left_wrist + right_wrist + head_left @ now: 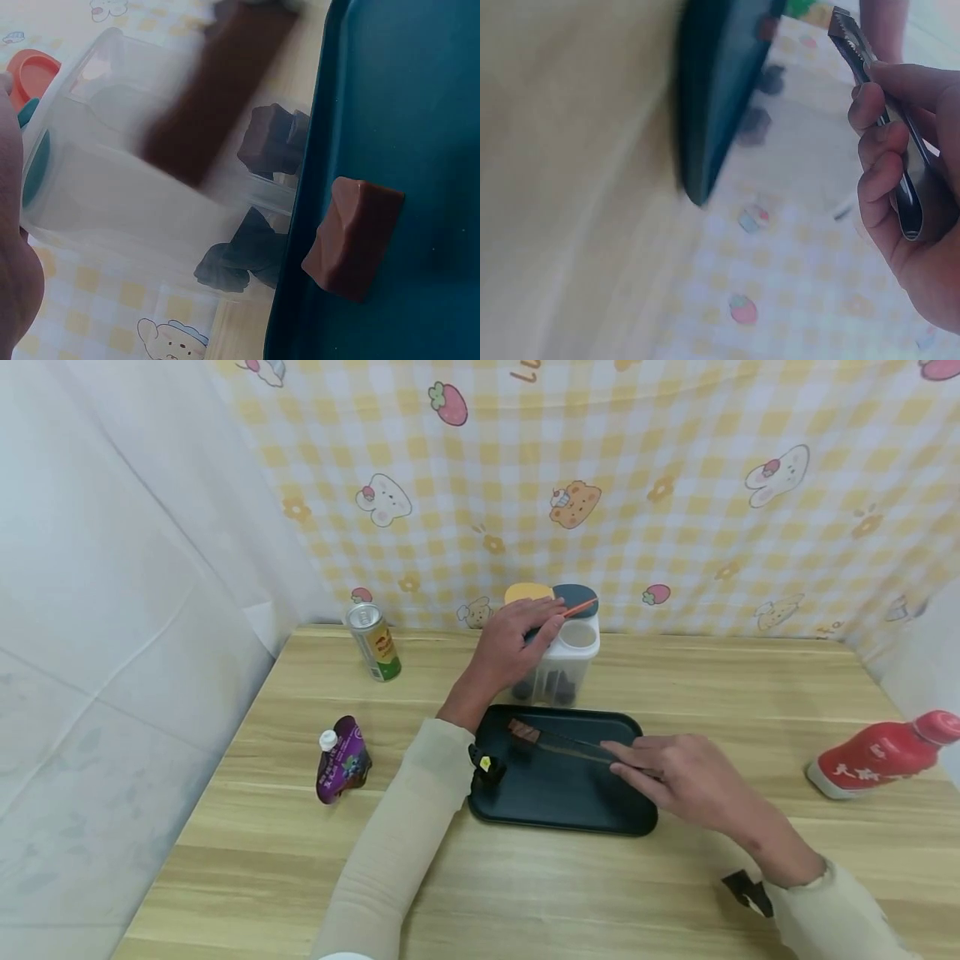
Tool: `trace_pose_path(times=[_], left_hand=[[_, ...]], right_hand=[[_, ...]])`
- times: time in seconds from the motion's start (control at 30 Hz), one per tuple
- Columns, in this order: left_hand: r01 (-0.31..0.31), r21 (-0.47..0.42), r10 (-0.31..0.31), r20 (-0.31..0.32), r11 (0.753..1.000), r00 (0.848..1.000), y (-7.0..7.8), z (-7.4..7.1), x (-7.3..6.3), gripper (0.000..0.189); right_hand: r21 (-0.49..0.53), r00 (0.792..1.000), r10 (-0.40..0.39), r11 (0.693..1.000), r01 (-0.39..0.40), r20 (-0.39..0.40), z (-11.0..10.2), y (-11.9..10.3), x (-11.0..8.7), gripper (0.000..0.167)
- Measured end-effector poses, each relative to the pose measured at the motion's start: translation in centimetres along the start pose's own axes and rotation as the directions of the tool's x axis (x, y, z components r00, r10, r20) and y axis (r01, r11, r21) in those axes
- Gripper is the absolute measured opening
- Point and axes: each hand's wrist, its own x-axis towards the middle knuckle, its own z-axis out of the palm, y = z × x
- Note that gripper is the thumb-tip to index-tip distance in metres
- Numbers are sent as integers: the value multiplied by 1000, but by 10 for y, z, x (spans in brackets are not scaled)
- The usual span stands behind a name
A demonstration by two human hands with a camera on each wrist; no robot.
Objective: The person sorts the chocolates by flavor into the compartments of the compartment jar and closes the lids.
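My left hand (517,639) lies over the top of a clear multi-lid storage container (564,672), holding it with thumb and fingers at a raised orange lid (581,607). Dark chunks (271,139) sit in its bottom. In my right hand (675,777) are metal tongs (573,747), gripped by the handle. A brown chocolate-like piece (522,731) shows at their tips. Close to the container, the left wrist view has a motion-blurred brown bar (225,97); how the tongs grip it is unclear. Another brown block (360,240) rests on the dark tray (562,802).
A drink can (373,643) and a purple spouted pouch (343,762) stand on the left of the wooden table (247,852). At the right is a red bottle (873,758). A checked curtain (675,560) hangs behind the container.
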Motion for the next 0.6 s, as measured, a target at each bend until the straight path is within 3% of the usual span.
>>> trace_pose_path(times=[0.2, 0.33, 0.6], left_hand=[[23, -3, -23, 18, 1000, 1000, 2, -1, -1, 37], [34, 0, -33, 36, 999, 999, 3, -3, -1, 38], [31, 2, -31, 28, 1000, 999, 4, -4, -2, 38]], right_hand=[[-44, 995, -23, 999, 18, -102, -24, 9, -2, 30], [-72, 989, -9, 997, -2, -149, -37, 15, -4, 41], [-102, 969, 63, 991, -89, -239, -59, 24, -2, 30]])
